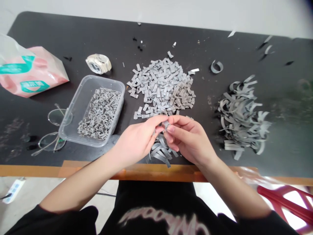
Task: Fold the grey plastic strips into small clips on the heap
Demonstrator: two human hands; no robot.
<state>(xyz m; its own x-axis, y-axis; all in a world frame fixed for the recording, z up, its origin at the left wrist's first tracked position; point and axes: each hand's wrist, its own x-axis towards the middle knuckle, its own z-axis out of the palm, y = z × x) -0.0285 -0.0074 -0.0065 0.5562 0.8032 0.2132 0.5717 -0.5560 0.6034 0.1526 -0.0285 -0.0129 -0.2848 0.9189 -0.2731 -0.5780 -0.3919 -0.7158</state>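
My left hand (139, 137) and my right hand (189, 137) meet near the table's front edge. Between their fingertips is a small grey strip piece (166, 124), pinched from both sides; its details are partly covered by the fingers. Just below the hands lies a bunch of curved grey strips (161, 151), partly hidden by them. Beyond the fingers spreads a large heap of small folded grey pieces (161, 85), browner at its right side. To the left, a clear plastic tub (84, 83) holds many tiny grey clips (100, 112).
A larger pile of curled grey strips (242, 117) lies at right, with one loose curl (216, 67) behind it. At left are eyeglasses (52, 143), a white watch (99, 64) and a pink-and-white bag (36, 71). A red stool (286, 202) stands below the table's right front edge.
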